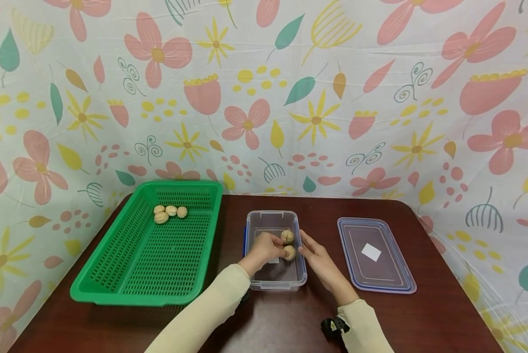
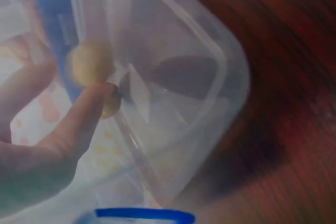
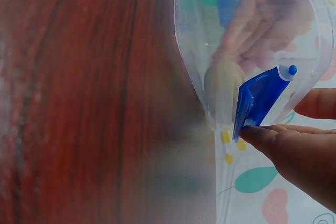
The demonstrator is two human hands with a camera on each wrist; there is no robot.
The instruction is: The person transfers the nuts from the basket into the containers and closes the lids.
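Inside a clear plastic box [image 1: 273, 285] lie two walnuts, one farther back [image 1: 287, 236] and one nearer the front [image 1: 289, 253]. My left hand [image 1: 266, 249] reaches into the box, its thumb at the nearer walnut and its fingers close to the farther one. In the left wrist view the thumb tip overlaps both walnuts, while a gap separates the fingers from the blurred one [image 2: 90, 64]. My right hand [image 1: 319, 260] lies along the outside of the box's right wall. Its thumb touches a blue latch [image 3: 262, 98] that hangs down there.
To the left stands a green slotted basket [image 1: 211, 235] with several walnuts [image 1: 161, 217] at its back. A clear lid [image 1: 356, 274] with a blue seal and a white label [image 1: 371, 252] lies on the right of the dark wooden table [image 1: 445, 304]. Behind hangs a flowered cloth [image 1: 246, 162].
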